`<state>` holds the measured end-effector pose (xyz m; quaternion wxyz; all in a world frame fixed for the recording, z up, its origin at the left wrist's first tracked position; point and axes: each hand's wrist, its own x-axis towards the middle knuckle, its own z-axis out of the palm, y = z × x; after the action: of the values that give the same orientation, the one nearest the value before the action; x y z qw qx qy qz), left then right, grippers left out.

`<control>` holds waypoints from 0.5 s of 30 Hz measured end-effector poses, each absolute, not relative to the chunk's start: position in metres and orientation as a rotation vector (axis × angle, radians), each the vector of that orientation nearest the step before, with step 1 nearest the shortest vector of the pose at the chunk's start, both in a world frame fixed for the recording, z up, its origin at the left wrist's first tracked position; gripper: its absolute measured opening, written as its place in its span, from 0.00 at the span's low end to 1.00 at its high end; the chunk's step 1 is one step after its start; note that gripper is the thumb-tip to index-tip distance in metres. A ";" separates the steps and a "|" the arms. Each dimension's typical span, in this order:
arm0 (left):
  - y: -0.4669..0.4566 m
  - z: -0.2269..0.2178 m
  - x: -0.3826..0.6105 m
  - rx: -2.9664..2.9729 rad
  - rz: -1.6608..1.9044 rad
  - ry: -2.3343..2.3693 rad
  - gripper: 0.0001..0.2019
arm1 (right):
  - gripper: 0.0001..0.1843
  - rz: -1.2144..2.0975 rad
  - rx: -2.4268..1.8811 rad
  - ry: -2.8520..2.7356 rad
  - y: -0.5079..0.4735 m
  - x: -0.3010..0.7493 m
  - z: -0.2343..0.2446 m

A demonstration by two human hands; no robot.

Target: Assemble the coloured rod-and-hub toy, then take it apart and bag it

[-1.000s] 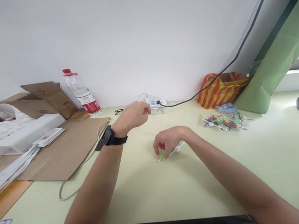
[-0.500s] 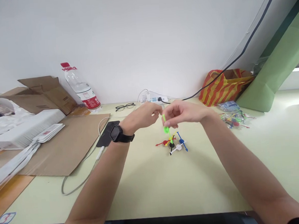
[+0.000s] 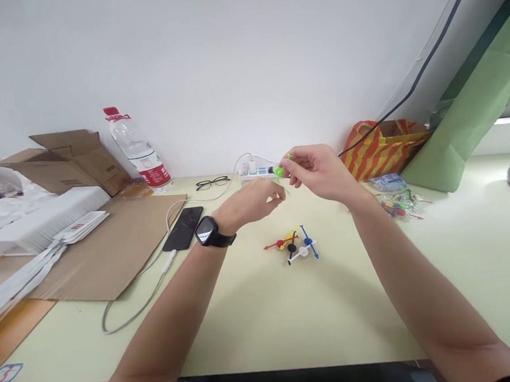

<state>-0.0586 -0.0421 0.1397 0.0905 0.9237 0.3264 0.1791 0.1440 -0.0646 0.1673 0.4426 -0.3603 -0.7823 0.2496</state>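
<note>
My right hand (image 3: 318,172) is raised above the pale green table (image 3: 263,323) and pinches a small green plastic stick (image 3: 281,168) between thumb and fingers. My left hand (image 3: 251,201), with a black watch on its wrist, hovers just below and left of it, fingers curled; what it holds, if anything, is too small to make out. On the table under both hands lies a little cluster of coloured plastic sticks (image 3: 293,245): red, yellow, black, white and blue.
A black phone (image 3: 183,227) on a cable lies left of my hands beside flat cardboard (image 3: 111,246). Glasses (image 3: 212,182), a power strip (image 3: 257,169) and a water bottle (image 3: 138,152) stand at the back. A bag of coloured sticks (image 3: 396,202) and a striped bag (image 3: 382,146) are at the right.
My right hand picked the green stick off the table and lifted it up and back. My left hand drew in below it. The other coloured sticks came into sight on the table.
</note>
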 end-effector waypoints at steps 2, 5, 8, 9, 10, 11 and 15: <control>-0.042 0.140 -0.059 2.753 0.546 0.973 0.10 | 0.19 0.531 -0.919 -1.987 -0.066 0.144 0.167; -0.041 0.139 -0.061 2.771 0.605 0.979 0.10 | 0.17 0.393 -0.985 -2.083 -0.066 0.147 0.166; -0.042 0.141 -0.061 2.780 0.678 0.978 0.10 | 0.16 0.296 -1.061 -2.165 -0.064 0.150 0.165; -0.042 0.142 -0.061 2.778 0.697 0.968 0.09 | 0.16 0.285 -1.079 -2.183 -0.063 0.151 0.165; -0.043 0.143 -0.061 2.770 0.713 0.953 0.09 | 0.15 0.287 -1.092 -2.196 -0.062 0.152 0.165; -0.044 0.144 -0.060 2.757 0.725 0.934 0.08 | 0.14 0.300 -1.096 -2.206 -0.061 0.153 0.165; -0.048 0.150 -0.059 2.716 0.720 0.894 0.07 | 0.12 0.371 -1.034 -2.238 -0.061 0.159 0.168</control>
<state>-0.0594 -0.0480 0.1500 0.0964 0.9168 0.3018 0.2431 0.1586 -0.0613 0.1684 0.3187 -0.3930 -0.8509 0.1412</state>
